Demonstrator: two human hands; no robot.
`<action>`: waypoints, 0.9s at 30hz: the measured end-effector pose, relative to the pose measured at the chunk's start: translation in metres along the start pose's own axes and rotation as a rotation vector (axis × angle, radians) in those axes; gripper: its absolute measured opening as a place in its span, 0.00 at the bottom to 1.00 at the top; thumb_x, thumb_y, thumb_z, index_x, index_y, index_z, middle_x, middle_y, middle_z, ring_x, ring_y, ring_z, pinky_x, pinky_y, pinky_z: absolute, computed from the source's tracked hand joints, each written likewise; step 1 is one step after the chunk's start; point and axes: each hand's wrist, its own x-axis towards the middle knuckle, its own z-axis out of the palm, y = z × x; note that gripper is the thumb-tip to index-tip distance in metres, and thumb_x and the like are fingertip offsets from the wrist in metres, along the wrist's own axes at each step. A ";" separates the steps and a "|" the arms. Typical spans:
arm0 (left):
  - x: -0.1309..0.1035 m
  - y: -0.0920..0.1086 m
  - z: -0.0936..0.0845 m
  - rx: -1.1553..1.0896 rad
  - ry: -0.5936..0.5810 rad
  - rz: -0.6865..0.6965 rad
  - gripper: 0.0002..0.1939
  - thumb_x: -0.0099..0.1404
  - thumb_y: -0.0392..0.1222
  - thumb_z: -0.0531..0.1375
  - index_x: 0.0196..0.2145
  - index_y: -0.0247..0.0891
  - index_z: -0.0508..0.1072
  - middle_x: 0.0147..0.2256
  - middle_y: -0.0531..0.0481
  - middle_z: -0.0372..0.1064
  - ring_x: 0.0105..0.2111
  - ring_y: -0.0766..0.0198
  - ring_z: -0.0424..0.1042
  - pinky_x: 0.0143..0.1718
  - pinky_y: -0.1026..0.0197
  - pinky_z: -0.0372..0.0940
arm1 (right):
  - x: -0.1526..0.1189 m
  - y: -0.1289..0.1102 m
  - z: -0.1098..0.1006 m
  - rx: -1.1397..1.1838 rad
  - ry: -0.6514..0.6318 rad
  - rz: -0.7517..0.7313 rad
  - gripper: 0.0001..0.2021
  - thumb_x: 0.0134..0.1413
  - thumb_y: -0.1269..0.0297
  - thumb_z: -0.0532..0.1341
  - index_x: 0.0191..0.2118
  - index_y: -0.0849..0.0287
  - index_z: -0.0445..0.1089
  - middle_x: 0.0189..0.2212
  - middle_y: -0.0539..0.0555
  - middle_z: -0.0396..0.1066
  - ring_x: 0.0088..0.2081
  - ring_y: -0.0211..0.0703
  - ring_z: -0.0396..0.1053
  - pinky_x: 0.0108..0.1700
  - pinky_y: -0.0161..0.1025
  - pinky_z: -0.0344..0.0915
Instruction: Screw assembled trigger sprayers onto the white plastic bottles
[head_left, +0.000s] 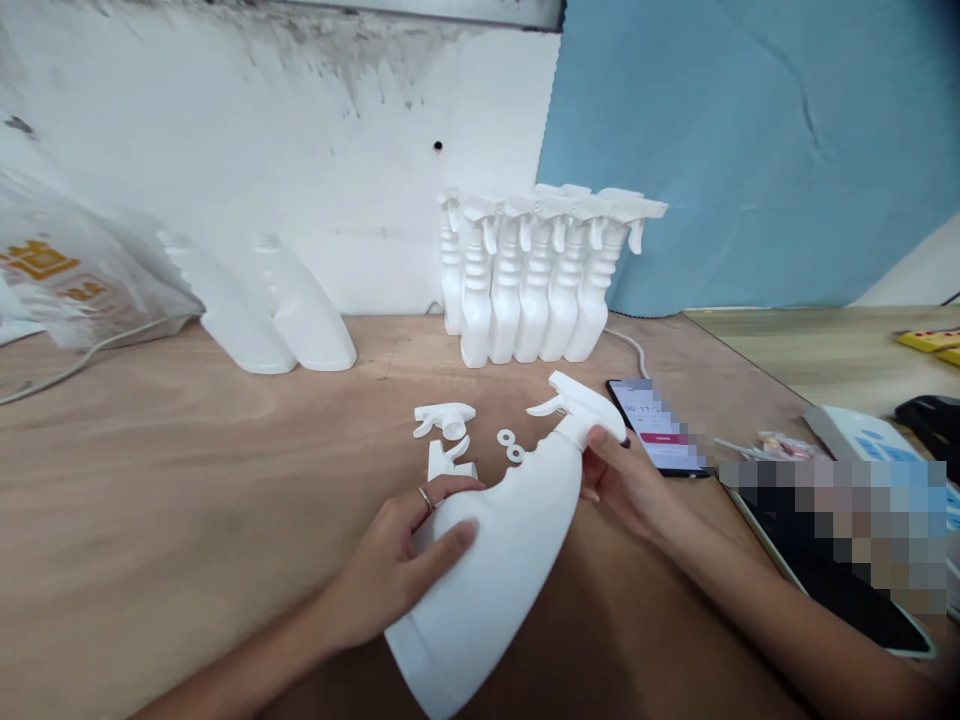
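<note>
A white spray bottle (502, 560) with a trigger head (583, 402) on its neck is held tilted over the table, its top toward the right. My left hand (409, 560) wraps round the bottle's body, a ring on one finger. At the neck, just under the trigger head, the fingers of my right hand (619, 475) are closed. Behind the bottle, two loose trigger heads lie on the table, one (445, 419) farther back and one (448, 460) partly hidden by my left hand. Two small white rings (510, 446) lie beside them.
Several white spray bottles (532, 290) with trigger heads stand in a group by the wall. Two bottles without heads (304, 310) stand at the back left, near a plastic bag (82, 270). A phone (656, 430) and a dark tablet-like object (817, 570) lie at the right.
</note>
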 end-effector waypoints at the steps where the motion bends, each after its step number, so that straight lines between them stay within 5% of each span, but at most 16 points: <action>1: 0.000 0.000 0.001 0.042 0.009 0.007 0.21 0.65 0.59 0.59 0.54 0.55 0.71 0.49 0.51 0.74 0.48 0.49 0.73 0.48 0.49 0.69 | 0.000 -0.001 0.002 -0.003 0.009 0.005 0.25 0.46 0.49 0.73 0.46 0.55 0.71 0.27 0.48 0.70 0.20 0.33 0.62 0.15 0.28 0.54; 7: 0.000 -0.002 0.002 0.014 -0.042 -0.067 0.29 0.56 0.58 0.68 0.53 0.54 0.69 0.50 0.50 0.73 0.45 0.48 0.74 0.39 0.52 0.72 | -0.001 -0.005 0.010 -0.035 0.079 0.029 0.23 0.46 0.56 0.74 0.48 0.55 0.72 0.38 0.56 0.79 0.39 0.50 0.77 0.39 0.43 0.75; 11: 0.002 -0.009 -0.003 -0.299 -0.199 -0.189 0.30 0.57 0.61 0.67 0.54 0.51 0.68 0.46 0.50 0.72 0.41 0.56 0.73 0.37 0.59 0.70 | -0.002 -0.004 0.006 -0.001 -0.079 0.083 0.19 0.49 0.50 0.71 0.43 0.58 0.74 0.42 0.59 0.79 0.46 0.56 0.75 0.49 0.49 0.73; 16: 0.003 -0.015 -0.007 -0.606 -0.399 -0.231 0.36 0.53 0.63 0.70 0.54 0.45 0.67 0.45 0.50 0.68 0.39 0.63 0.70 0.39 0.64 0.66 | -0.008 -0.011 0.005 0.130 -0.247 0.095 0.17 0.50 0.57 0.70 0.45 0.57 0.73 0.50 0.59 0.76 0.51 0.57 0.72 0.56 0.52 0.66; 23: 0.003 -0.015 -0.008 -0.630 -0.415 -0.189 0.28 0.60 0.59 0.67 0.52 0.44 0.67 0.42 0.51 0.67 0.38 0.64 0.67 0.38 0.64 0.63 | -0.002 -0.007 0.004 0.127 -0.114 0.033 0.21 0.51 0.67 0.69 0.52 0.53 0.71 0.48 0.55 0.76 0.52 0.55 0.72 0.59 0.53 0.64; 27: 0.006 -0.018 -0.008 -0.644 -0.358 -0.148 0.28 0.59 0.59 0.67 0.51 0.42 0.70 0.45 0.48 0.67 0.41 0.61 0.67 0.40 0.63 0.63 | -0.001 -0.007 0.003 0.180 -0.167 0.036 0.25 0.50 0.67 0.69 0.55 0.54 0.70 0.49 0.57 0.75 0.53 0.57 0.70 0.58 0.54 0.64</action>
